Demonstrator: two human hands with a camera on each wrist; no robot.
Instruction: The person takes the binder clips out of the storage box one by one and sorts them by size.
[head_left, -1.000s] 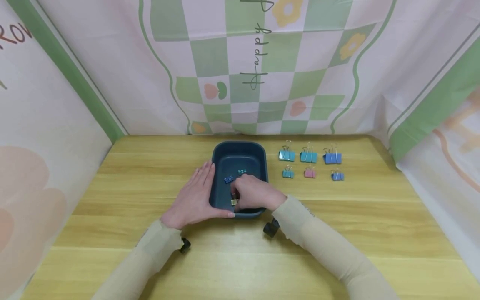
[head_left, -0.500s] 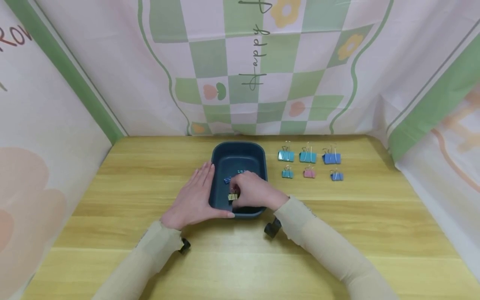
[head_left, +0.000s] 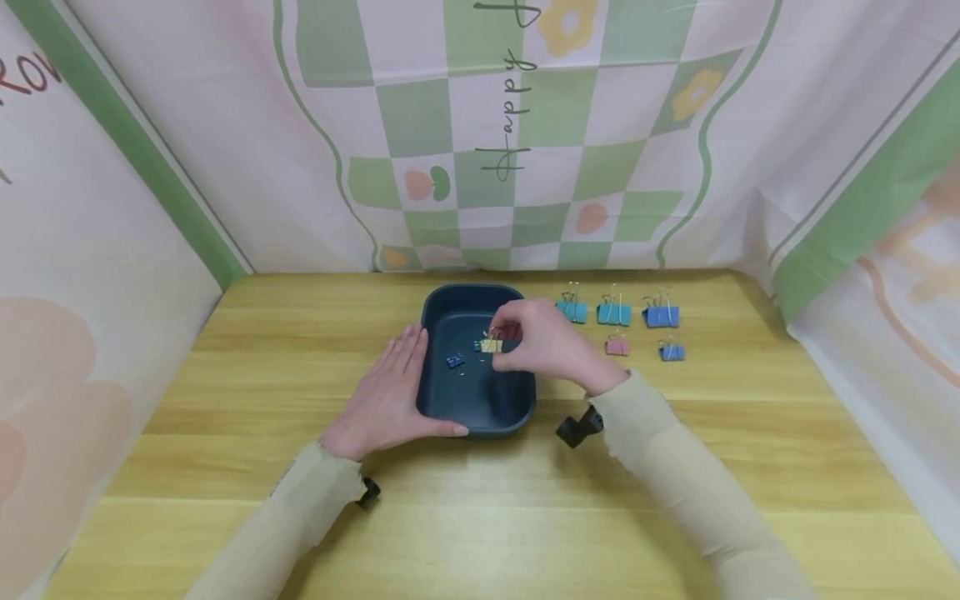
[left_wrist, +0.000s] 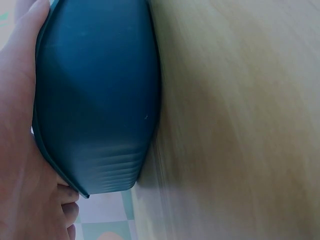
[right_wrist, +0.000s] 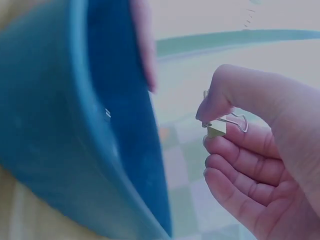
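My right hand (head_left: 543,337) pinches a small yellow binder clip (head_left: 491,345) between thumb and fingers, above the right side of a dark blue bin (head_left: 480,408). In the right wrist view the yellow clip (right_wrist: 217,129) has its wire handle sticking out past the thumb, outside the bin's rim in that view. My left hand (head_left: 390,400) lies along the bin's left rim, fingers straight, thumb stretched along the front rim. On the bin floor lies a small blue binder clip (head_left: 455,361). A teal clip (head_left: 477,345) shows partly behind the yellow one.
Right of the bin, a back row holds two teal binder clips (head_left: 614,314) and a large blue one (head_left: 662,317). In front stand small pink (head_left: 617,346) and blue (head_left: 672,352) clips; the right hand hides a small teal one. A patterned cloth (head_left: 487,125) hangs behind the table.
My right hand has lifted the yellow clip from the front of the bin floor and moved it up, back and to the right. The left hand stays on the rim.
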